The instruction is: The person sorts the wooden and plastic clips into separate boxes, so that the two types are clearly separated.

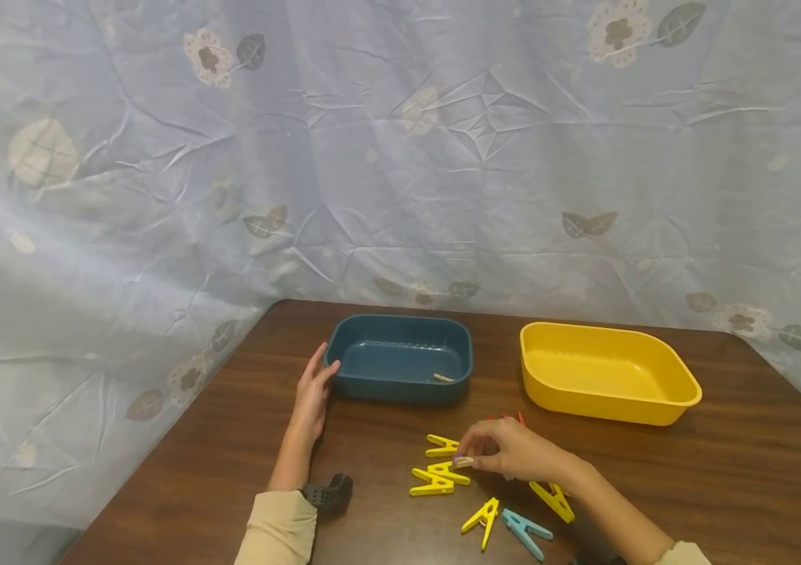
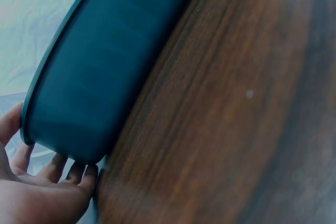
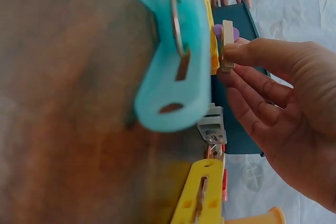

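Observation:
My left hand (image 1: 311,396) holds the left end of a dark blue plastic bin (image 1: 393,388), thumb over the rim and fingers against the outer wall (image 2: 79,103). A small light-coloured piece (image 1: 444,378) lies inside that bin. Between thumb and fingertips, my right hand (image 1: 513,449) pinches a small wooden clothespin (image 3: 227,51) with a purple ornament (image 3: 234,33), just above the table. Around this hand lie yellow clothespins (image 1: 432,482), a light blue one (image 1: 526,532) and something red (image 1: 521,419), partly hidden behind the hand.
A yellow plastic bin (image 1: 605,406) stands at the back right of the brown wooden table (image 1: 216,439). Another yellow clothespin (image 1: 552,502) lies under the right forearm. A grey clothespin (image 3: 211,124) shows in the right wrist view. Behind the table hangs a patterned curtain (image 1: 386,180).

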`<state>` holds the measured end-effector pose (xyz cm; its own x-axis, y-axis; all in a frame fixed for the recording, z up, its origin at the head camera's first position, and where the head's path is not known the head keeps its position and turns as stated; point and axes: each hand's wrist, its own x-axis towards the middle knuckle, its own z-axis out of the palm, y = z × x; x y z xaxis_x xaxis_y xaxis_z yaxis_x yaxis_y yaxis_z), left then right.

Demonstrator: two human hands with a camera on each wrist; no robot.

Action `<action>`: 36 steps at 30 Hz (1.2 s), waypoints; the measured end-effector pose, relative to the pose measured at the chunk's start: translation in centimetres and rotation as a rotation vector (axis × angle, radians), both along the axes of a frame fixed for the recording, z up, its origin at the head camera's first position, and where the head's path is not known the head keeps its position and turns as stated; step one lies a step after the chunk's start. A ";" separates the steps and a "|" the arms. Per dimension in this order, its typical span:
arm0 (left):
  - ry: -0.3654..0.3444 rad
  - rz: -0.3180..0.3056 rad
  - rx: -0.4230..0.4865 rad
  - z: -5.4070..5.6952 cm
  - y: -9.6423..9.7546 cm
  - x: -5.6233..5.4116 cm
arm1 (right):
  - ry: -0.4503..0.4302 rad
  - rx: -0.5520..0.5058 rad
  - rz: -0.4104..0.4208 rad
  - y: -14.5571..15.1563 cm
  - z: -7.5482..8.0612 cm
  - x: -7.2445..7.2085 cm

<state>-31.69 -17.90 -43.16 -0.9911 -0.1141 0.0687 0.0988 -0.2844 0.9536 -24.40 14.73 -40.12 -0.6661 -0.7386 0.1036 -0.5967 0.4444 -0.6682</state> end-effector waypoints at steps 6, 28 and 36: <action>-0.007 0.003 0.014 0.1 0.2 -0.1 | -0.014 0.015 -0.029 -0.1 0.5 -0.4; -0.001 -0.003 0.003 0.1 0.2 0.0 | 0.012 0.013 -0.075 -0.5 3.0 -2.5; -0.004 0.005 -0.003 0.1 0.2 0.1 | 0.011 -0.013 -0.093 -0.9 3.7 -3.7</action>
